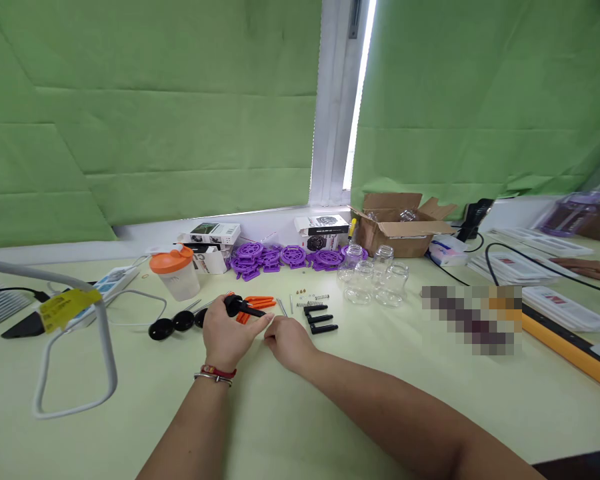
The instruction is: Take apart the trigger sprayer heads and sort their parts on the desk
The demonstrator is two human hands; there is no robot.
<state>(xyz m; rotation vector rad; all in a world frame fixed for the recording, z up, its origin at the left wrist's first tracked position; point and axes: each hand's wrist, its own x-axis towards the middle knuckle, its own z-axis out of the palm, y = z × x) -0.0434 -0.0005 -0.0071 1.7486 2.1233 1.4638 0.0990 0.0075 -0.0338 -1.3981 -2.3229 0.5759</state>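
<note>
My left hand (229, 337) is closed around a black plastic part (250, 310) with a slim stem pointing right. Close to the stem's end, my right hand (289, 343) has its fingers pinched together; what sits between them is hidden. Orange plastic pieces (261, 301) lie just behind the left hand. To its left are black round discs (161, 329), partly covered by the hand. Beyond the right hand lie black L-shaped pieces (323, 319), coil springs (310, 305), thin metal pins (291, 304) and tiny brass-coloured bits (301, 291).
Purple spoked plastic parts (293, 255) line the back, beside glass jars (391, 285) and an open cardboard box (405, 229). An orange-lidded shaker cup (175, 272) stands left, near a grey metal loop (109, 360). Another person's hand (587, 268) shows far right.
</note>
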